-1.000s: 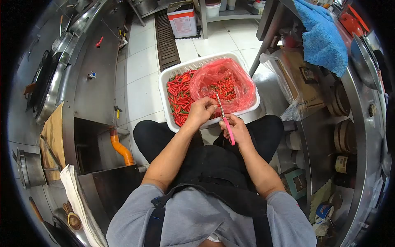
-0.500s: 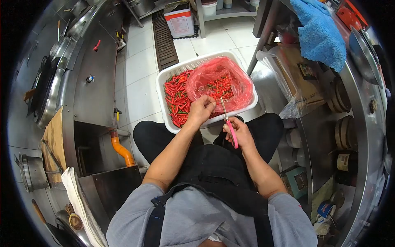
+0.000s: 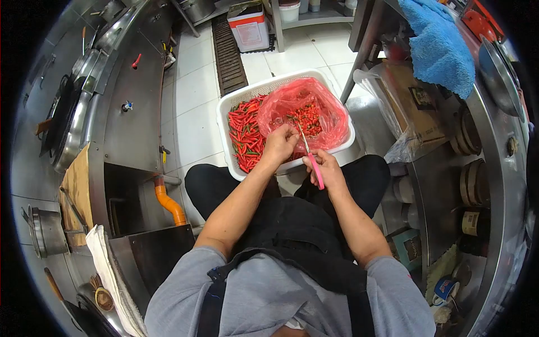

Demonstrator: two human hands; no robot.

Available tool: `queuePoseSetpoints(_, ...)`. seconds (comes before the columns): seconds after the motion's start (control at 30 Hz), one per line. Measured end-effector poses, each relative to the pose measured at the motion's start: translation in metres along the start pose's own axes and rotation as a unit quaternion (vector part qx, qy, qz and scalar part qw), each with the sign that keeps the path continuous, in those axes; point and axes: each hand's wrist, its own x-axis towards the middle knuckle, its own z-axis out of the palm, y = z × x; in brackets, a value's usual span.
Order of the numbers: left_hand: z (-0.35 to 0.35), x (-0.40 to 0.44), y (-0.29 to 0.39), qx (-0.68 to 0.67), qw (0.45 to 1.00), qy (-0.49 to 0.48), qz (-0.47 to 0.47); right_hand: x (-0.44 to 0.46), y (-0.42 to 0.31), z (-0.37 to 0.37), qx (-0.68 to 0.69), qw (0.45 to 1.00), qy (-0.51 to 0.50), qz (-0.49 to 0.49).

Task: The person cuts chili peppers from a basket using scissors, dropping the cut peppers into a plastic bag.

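Note:
A white plastic basket [image 3: 224, 143] sits in front of my knees. Whole red chili peppers [image 3: 245, 137], a few of them green, fill its left part. On its right lies an opened red plastic bag [image 3: 334, 115] with cut chili pieces [image 3: 310, 119] inside. My left hand [image 3: 281, 145] is closed in a pinch at the bag's near edge; whatever is between the fingertips is too small to make out. Pink-handled scissors [image 3: 316, 170] are gripped in my right hand [image 3: 327, 168], their blades pointing up and left, close to the left fingertips.
Steel kitchen counters flank me; woks [image 3: 64, 115] stand on the left one. A blue towel [image 3: 441, 50] hangs at the right, above a plastic-wrapped cardboard box [image 3: 412, 106]. Beyond the basket are a floor drain grate [image 3: 229, 62] and a square tin [image 3: 250, 33]. An orange pipe [image 3: 168, 205] bends at lower left.
The scissor blades have come nearer to my left fingertips, and the two hands are closer together. The whole scene has shifted slightly right in view.

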Motion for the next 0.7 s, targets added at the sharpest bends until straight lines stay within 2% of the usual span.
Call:
queuePoseSetpoints(0.13, -0.002, 0.016, 0.003, 0.080, 0.997, 0.007, 0.009, 0.002, 0.001, -0.002, 0.000, 1.000, 0.021, 0.005)
queuePoseSetpoints(0.2, -0.012, 0.024, -0.001, 0.107, 0.989, 0.017, 0.097, -0.001, 0.003, -0.003, 0.016, 0.999, 0.035, 0.001)
queuePoseSetpoints(0.3, -0.053, 0.035, 0.006, 0.140, 0.983, 0.063, 0.097, -0.015, 0.003, -0.012, 0.053, 0.997, 0.058, 0.021)
queuePoseSetpoints(0.43, -0.119, 0.072, -0.033, 0.221, 0.963, 0.140, 0.067, -0.026, 0.004, -0.020, 0.039, 0.997, 0.063, 0.017)
queuePoseSetpoints(0.5, -0.139, 0.084, -0.066, 0.265, 0.954, 0.139, 0.031, -0.028, 0.006, -0.019, 0.066, 0.996, 0.064, 0.004)
queuePoseSetpoints(0.57, -0.148, 0.093, -0.095, 0.447, 0.894, 0.010, -0.027, -0.028, 0.000, -0.013, 0.069, 0.996, 0.065, 0.005)
queuePoseSetpoints(0.6, -0.145, 0.085, -0.085, 0.449, 0.892, -0.027, -0.052, -0.028, -0.001, -0.010, 0.070, 0.996, 0.061, 0.012)
queuePoseSetpoints(0.7, -0.130, 0.079, -0.082, 0.483, 0.875, -0.017, -0.010, -0.027, 0.002, -0.007, 0.068, 0.996, 0.054, 0.014)
